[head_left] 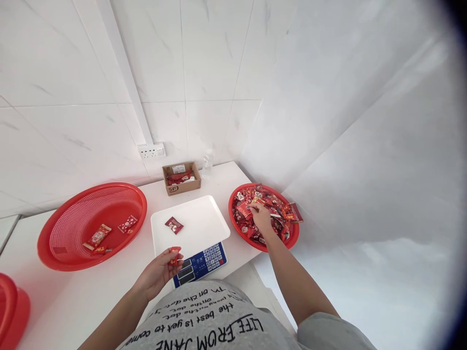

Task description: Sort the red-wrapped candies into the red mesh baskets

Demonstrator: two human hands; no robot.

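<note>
My left hand (160, 270) has its fingers closed on a small red snack packet (175, 255), just in front of the scale. My right hand (260, 218) reaches into the red basket (232, 224) on the right, heaped with red wrapped packets. Its fingers are pinched at the edge of a red packet (243, 210) on top of the heap; the fingertips partly hide the grip. Between my hands stands a scale with a white pan (202, 218) and a blue keypad panel (200, 265). One dark red packet (174, 225) lies on the pan.
A large red basket (53, 228) on the left holds several packets. Behind the scale stand a cardboard box (186, 187) with red packets and a clear plastic bottle (207, 164). Part of another red container (18, 311) shows at lower left. A wall socket (151, 151) is behind the white table (222, 175).
</note>
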